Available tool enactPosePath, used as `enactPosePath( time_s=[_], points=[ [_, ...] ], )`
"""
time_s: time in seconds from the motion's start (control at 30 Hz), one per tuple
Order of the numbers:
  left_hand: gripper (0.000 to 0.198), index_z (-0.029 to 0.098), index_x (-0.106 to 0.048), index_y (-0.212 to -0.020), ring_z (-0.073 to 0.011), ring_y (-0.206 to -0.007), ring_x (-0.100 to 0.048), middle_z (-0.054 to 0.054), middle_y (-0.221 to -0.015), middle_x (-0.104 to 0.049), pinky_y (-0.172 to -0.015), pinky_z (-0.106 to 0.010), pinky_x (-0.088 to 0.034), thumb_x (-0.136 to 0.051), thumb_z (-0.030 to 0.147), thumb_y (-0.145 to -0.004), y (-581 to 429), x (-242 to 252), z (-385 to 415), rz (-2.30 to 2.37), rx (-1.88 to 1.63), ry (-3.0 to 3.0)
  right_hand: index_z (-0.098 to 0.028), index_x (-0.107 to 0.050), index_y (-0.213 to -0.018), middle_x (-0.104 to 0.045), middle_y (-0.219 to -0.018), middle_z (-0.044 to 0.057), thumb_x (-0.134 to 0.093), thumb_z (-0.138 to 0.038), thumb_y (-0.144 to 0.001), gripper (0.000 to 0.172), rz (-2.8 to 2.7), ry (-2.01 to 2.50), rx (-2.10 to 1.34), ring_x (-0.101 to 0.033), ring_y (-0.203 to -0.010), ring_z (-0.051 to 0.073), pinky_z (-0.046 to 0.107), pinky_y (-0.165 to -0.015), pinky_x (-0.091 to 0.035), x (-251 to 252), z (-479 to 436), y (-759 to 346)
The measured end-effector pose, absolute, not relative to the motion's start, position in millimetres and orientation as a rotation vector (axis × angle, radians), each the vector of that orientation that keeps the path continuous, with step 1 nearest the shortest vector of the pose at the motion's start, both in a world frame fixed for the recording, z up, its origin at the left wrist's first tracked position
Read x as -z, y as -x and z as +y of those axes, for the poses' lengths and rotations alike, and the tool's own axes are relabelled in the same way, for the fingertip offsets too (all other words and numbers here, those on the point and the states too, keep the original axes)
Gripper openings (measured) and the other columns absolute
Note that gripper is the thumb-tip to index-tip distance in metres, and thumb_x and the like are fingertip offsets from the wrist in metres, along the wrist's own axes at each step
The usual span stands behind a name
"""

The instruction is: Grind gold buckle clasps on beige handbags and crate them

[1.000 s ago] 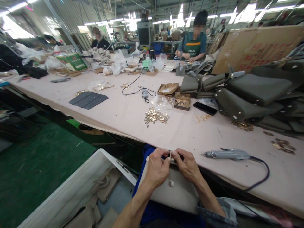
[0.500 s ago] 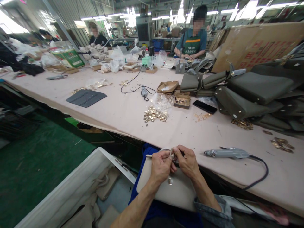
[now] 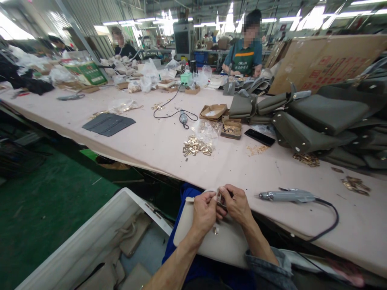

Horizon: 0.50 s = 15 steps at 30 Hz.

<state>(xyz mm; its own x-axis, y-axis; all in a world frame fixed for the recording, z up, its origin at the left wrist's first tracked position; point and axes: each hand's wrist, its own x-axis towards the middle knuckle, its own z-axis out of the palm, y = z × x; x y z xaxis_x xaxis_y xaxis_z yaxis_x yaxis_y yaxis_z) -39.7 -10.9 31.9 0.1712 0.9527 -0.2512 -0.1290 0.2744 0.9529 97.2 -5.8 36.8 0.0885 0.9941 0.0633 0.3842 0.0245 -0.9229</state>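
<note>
Beige bag (image 3: 225,247): on lap (image 3: 208,269) | left hand (image 3: 204,211), right hand (image 3: 238,204): fingers clamped on small pale piece (image 3: 219,195) near its far edge (grip partly hidden) | risk: slack pinch might drop it | table (image 3: 223,171): grey corded tool (image 3: 288,195), farther, gold fittings (image 3: 196,146)

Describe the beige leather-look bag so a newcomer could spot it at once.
Find the long table covered in pale pink cloth. At its near edge, on blue fabric, the beige bag lies beneath the left hand and right hand. Unlike the beige pieces in the white bin beside it, it shows a small shiny metal fitting.
</note>
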Motion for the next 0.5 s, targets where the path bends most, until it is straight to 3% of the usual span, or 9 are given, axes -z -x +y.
enactPosePath(
  time_s=[0.13,0.33,0.5],
  points=[
    [0.030,0.009,-0.071,-0.088,-0.0160,-0.036,-0.061,-0.005,-0.047,-0.066,-0.038,-0.021,-0.048,-0.065,0.037,-0.084,38.0,-31.3,-11.4,1.153,-0.996,-0.975,-0.017,-0.064,-0.075,-0.060,-0.061,0.001,-0.055,-0.055,-0.096,0.044,-1.415,1.492,-1.018,-0.052,-0.056,0.014,0.025,-0.055,-0.041,-36.0,-5.2,-98.2],
    [0.028,0.010,-0.072,-0.078,-0.0104,-0.030,-0.049,-0.002,-0.040,-0.060,-0.036,-0.017,-0.038,-0.060,0.033,-0.089,42.4,-33.5,-25.5,1.193,-1.083,-0.996,-0.018,-0.063,-0.069,-0.059,-0.060,0.000,-0.058,-0.056,-0.093,0.045,-1.525,1.537,-0.929,-0.050,-0.057,0.014,0.026,-0.056,-0.038,-40.6,-8.8,-87.5],
    [0.030,0.011,-0.072,-0.074,-0.0106,-0.031,-0.048,-0.001,-0.040,-0.057,-0.035,-0.018,-0.034,-0.064,0.036,-0.087,51.9,-31.8,-21.5,1.194,-1.116,-0.992,-0.018,-0.063,-0.066,-0.059,-0.058,0.001,-0.054,-0.055,-0.093,0.047,-1.544,1.536,-0.940,-0.051,-0.056,0.015,0.025,-0.055,-0.037,-32.3,1.0,-75.6]
  ],
)
